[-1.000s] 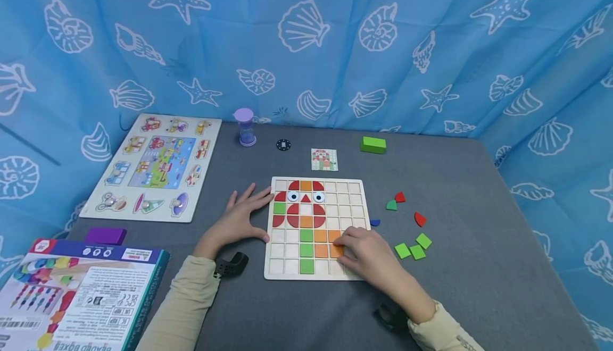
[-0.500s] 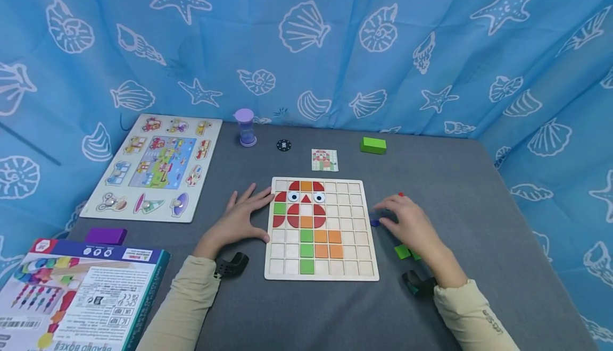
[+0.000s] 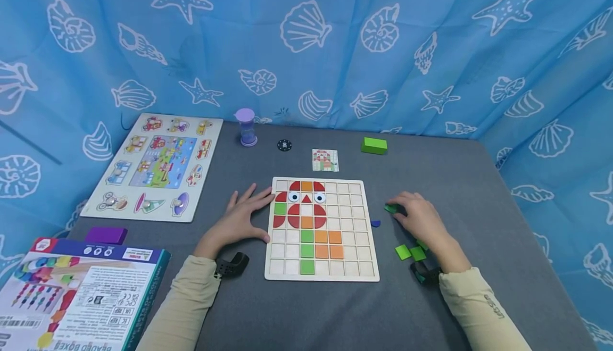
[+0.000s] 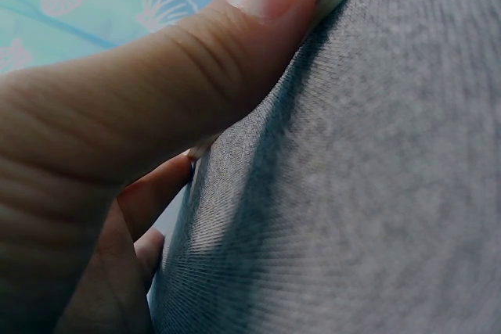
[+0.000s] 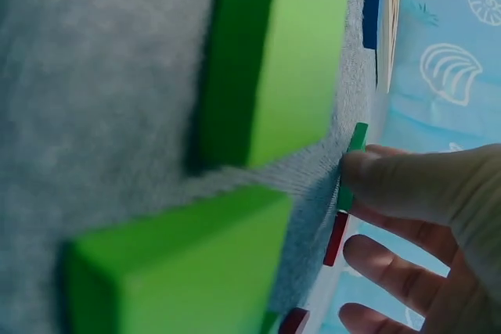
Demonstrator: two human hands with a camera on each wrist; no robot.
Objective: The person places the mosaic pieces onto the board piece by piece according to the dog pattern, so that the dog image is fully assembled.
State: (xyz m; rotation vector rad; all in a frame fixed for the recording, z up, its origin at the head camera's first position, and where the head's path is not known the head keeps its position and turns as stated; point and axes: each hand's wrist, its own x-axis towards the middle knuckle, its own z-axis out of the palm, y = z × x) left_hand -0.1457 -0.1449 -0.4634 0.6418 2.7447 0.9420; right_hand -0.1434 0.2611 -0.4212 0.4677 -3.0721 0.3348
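Note:
My left hand (image 3: 239, 218) rests at the left edge of a wooden grid board (image 3: 351, 271), fingers spread and fairly straight. In the left wrist view its thumb (image 4: 258, 5) touches the board's rim. On the board, red, orange and green tiles and two eye tiles form a figure. Right of the board, my right hand (image 3: 421, 220) pinches a dark green curved-edge tile (image 5: 358, 137) between thumb and index finger, close to the cloth. A red tile (image 5: 336, 238) lies just beside it. Green square tiles (image 3: 403, 252) lie below that hand, partly hidden by it.
A blue tile (image 3: 375, 223) lies by the board's right edge. Behind the board are a pattern card (image 3: 325, 160), a black disc (image 3: 284, 145), a sand timer (image 3: 247, 127) and a green block (image 3: 374, 145). A vehicle puzzle (image 3: 201, 170), purple block (image 3: 106, 235) and box (image 3: 91, 292) stand left.
My right hand has left the orange tiles on the board, moved right past the blue tile, and taken the dark green tile between its fingers. The left hand has stayed in place.

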